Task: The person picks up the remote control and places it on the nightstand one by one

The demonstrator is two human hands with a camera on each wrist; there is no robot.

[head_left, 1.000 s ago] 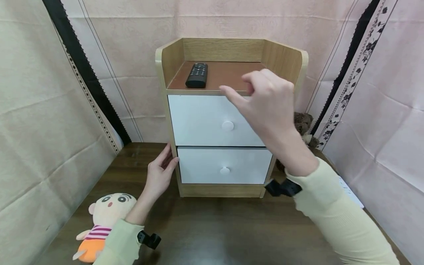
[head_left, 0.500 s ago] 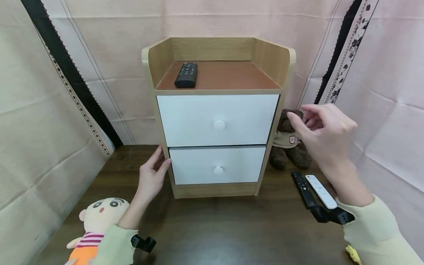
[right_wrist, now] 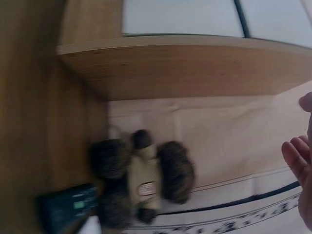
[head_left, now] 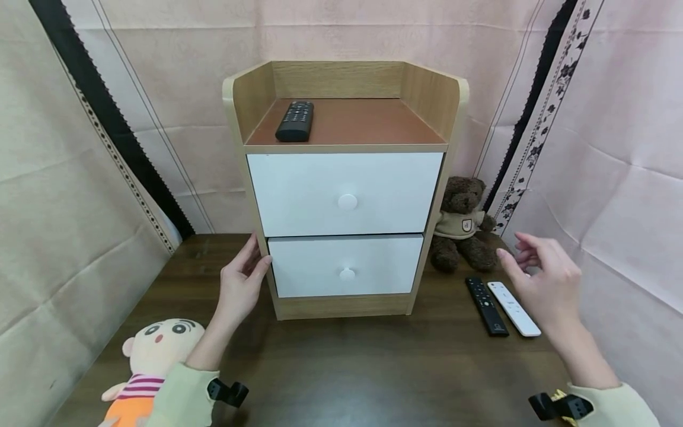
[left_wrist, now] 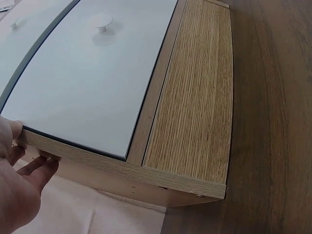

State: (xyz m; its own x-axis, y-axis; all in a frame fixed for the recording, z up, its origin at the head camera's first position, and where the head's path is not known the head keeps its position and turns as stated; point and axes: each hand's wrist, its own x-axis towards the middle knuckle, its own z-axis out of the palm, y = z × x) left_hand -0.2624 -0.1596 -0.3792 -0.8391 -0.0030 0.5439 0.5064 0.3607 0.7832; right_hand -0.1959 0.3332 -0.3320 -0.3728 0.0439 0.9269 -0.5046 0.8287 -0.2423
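A small wooden cabinet (head_left: 341, 306) with two white drawers stands upright on the dark wood table. My left hand (head_left: 240, 289) holds its lower left side; in the left wrist view the thumb lies at the front edge and the fingers (left_wrist: 39, 171) touch the side panel. Both the upper drawer (head_left: 299, 196) and the lower drawer (head_left: 309, 267) are closed. On the right, my right hand (head_left: 552, 281) hovers with loosely bent fingers, holding nothing. Nearest to it lie a white remote control (head_left: 513, 308) and a black remote control (head_left: 485, 306), side by side.
A dark remote control (head_left: 296, 121) lies on the cabinet's brown top shelf, at the left. Against the cabinet's right side sits a brown teddy bear (head_left: 460, 228). The plush doll (head_left: 165, 353) is beside my left forearm. Pale cloth walls (head_left: 96, 225) enclose the table.
My right hand has moved from in front of the cabinet's upper part down and right, uncovering the bear and both table remotes. The left hand stays at the cabinet's side. The head view has shifted slightly.
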